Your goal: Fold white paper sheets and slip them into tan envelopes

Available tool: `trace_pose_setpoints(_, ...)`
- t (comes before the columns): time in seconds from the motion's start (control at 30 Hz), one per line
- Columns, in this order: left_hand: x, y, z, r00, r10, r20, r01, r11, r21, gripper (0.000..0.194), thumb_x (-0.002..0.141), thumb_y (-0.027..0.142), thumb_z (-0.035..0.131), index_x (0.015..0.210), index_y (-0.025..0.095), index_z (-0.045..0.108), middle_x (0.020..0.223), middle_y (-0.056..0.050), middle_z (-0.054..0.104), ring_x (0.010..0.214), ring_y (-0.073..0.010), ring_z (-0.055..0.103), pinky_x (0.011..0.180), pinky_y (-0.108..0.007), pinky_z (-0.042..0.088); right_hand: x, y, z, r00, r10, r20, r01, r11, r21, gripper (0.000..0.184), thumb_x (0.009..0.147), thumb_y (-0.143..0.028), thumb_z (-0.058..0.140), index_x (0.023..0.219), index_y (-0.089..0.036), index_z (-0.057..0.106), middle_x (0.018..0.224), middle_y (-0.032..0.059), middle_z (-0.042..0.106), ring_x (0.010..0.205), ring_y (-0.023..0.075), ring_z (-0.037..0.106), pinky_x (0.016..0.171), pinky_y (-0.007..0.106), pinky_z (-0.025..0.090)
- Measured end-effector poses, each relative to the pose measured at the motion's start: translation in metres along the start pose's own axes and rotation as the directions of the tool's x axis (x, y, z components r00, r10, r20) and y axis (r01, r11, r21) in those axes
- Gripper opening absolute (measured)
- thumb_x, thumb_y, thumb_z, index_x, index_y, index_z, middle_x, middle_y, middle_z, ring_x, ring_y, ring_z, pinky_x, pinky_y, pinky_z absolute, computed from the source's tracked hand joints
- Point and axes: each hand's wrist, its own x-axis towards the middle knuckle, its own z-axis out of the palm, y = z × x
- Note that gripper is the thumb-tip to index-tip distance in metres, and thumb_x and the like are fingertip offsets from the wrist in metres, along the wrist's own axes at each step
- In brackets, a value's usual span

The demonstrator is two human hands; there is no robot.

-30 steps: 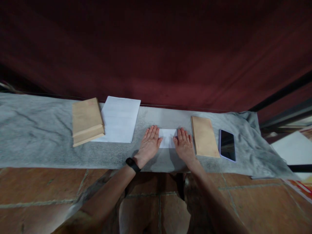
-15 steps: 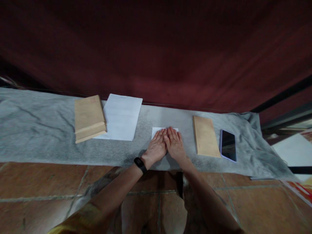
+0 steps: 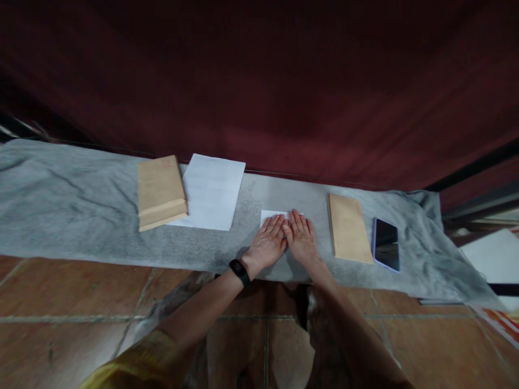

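Cloth [image 3: 93,227]: grey, rumpled at both ends, spread over a long narrow table [image 3: 121,260].
Backdrop [image 3: 259,97]: dark maroon, filling the space behind the table.
Floor [image 3: 73,292]: reddish-brown tiles with pale grout lines.
Right edge: a dark bar [image 3: 474,165] slants down toward the cloth; lower, a white panel [image 3: 492,254] lies near a red, white and yellow print [image 3: 503,324].
Writing: faint reddish marks on the left brown packet [image 3: 160,181], too small to read; whatever the print says cannot be made out.
Small white paper [image 3: 266,215]: flat on the cloth between the white sheets and the right brown packet, mostly hidden under both hands.
Left hand [image 3: 267,243]: flat, palm down, fingers straight and close together, laid on the small white paper; a black wristband [image 3: 240,273] sits at its wrist.
Right hand [image 3: 302,237]: open flat too, palm down on the same paper, its thumb side touching the left hand.
White sheets [image 3: 214,192]: larger, well apart from the hands, one corner under the left brown packet.
Right brown packet [image 3: 351,227]: beside the phone, to the right of the hands.
Phone [image 3: 386,243]: face up, dark screen, light purple rim.
Sleeve [image 3: 133,359]: yellow, on the left arm.
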Motion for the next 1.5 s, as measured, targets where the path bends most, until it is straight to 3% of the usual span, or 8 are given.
trace_pose_setpoints(0.37,0.0,-0.001,0.0,1.0,0.002,-0.022,-0.002,1.0,-0.007,0.057,0.105,0.035,0.033,0.154,0.006,0.039,0.163,-0.017,0.037,0.154,-0.0252,0.028,0.128,-0.047,0.019,0.0,0.013,0.004,0.997,0.031,-0.064,-0.033,0.999,-0.039,0.058,0.108,-0.04,0.024,0.159,-0.013,0.034,0.163,0.0154,0.037,0.15,0.0291,0.036,0.121,0.052,0.026)
trace_pose_setpoints(0.9,-0.001,-0.003,-0.002,1.0,0.002,-0.015,-0.003,0.999,-0.037,0.055,0.106,0.038,0.035,0.153,0.009,0.04,0.163,-0.015,0.038,0.154,-0.0251,0.029,0.128,-0.045,0.021,-0.003,0.022,0.005,0.993,0.07,-0.096,-0.077,0.995,-0.068,0.061,0.108,-0.043,0.026,0.159,-0.01,0.034,0.163,0.0146,0.038,0.149,0.03,0.036,0.122,0.05,0.026)
trace_pose_setpoints(1.23,0.0,-0.016,-0.012,0.987,-0.157,0.039,0.157,0.988,-0.003,0.064,0.106,0.048,0.034,0.156,0.007,0.036,0.166,-0.016,0.031,0.156,-0.0259,0.021,0.128,-0.045,0.018,-0.005,0.03,0.005,0.989,0.054,-0.141,-0.067,0.994,-0.089,0.06,0.108,-0.042,0.03,0.156,-0.007,0.038,0.16,0.0176,0.042,0.146,0.0324,0.041,0.119,0.052,0.031)
trace_pose_setpoints(1.5,-0.003,-0.027,-0.015,0.977,-0.208,0.04,0.206,0.978,0.033,0.066,0.107,0.048,0.029,0.157,0.006,0.034,0.166,-0.017,0.03,0.156,-0.0271,0.022,0.128,-0.046,0.018,-0.007,0.032,0.001,0.988,0.094,-0.12,-0.101,0.994,-0.049,0.06,0.107,-0.042,0.029,0.155,-0.008,0.04,0.159,0.0178,0.043,0.144,0.0336,0.043,0.118,0.053,0.032)
